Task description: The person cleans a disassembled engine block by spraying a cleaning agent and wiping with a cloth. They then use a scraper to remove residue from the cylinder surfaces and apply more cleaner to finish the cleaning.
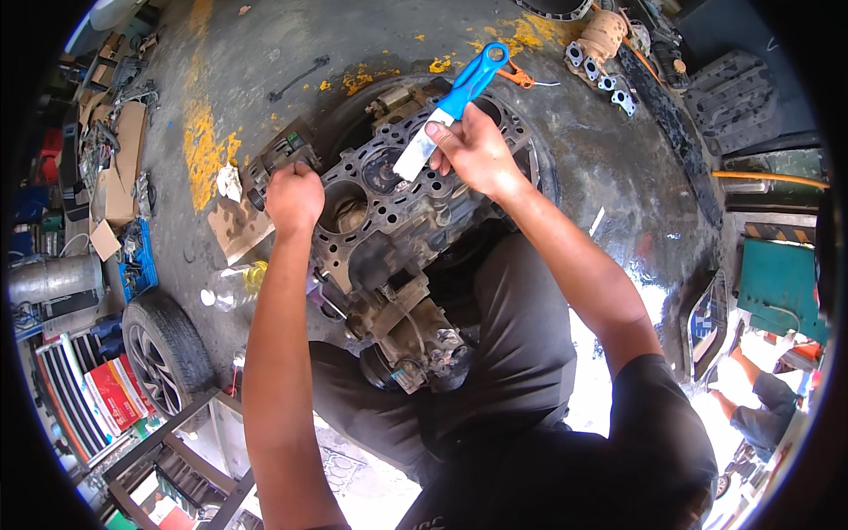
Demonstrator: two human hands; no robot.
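The scraper [450, 110] lies with its long axis from 1 o'clock, where the blue handle ends, to 7 o'clock, where the flat metal blade meets the top face of the engine block [389, 208]. The right hand [473, 150] is closed around the scraper at the join of handle and blade. The left hand [294, 196] is curled into a fist on the block's 9 o'clock edge; what it grips, I cannot tell. A tyre [163, 353] stands at 8 o'clock, a plastic bottle [231, 287] beside the block, a manifold [601, 53] at 1 o'clock.
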